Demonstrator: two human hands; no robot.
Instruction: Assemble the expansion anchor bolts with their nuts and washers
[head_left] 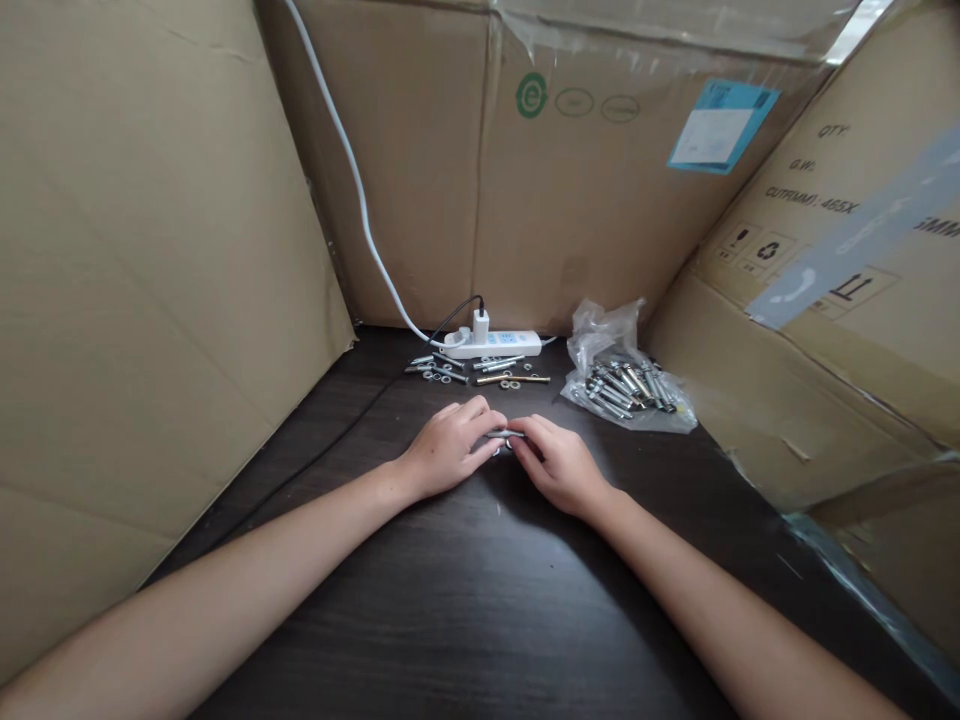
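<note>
My left hand [456, 445] and my right hand [556, 460] meet over the middle of the dark table. Between their fingertips lies a slim silver bolt [504, 434], held level, with each hand pinching one end. The fingers cover much of it, so its head and tip cannot be made out. Just beneath, a couple of small shiny rings [508, 444], perhaps washers or nuts, sit partly hidden by the fingers. Beyond the hands, several loose bolts [499, 365] lie among washers [510, 385], one bolt [517, 379] being gold-coloured.
A white power strip [495, 346] with a plugged-in charger [481, 326] stands against the back carton [405, 200]. At the right is a clear plastic bag [600, 335] of bolts. A black cable [330, 445] crosses the table's left side. Tall cartons [150, 250] wall both sides.
</note>
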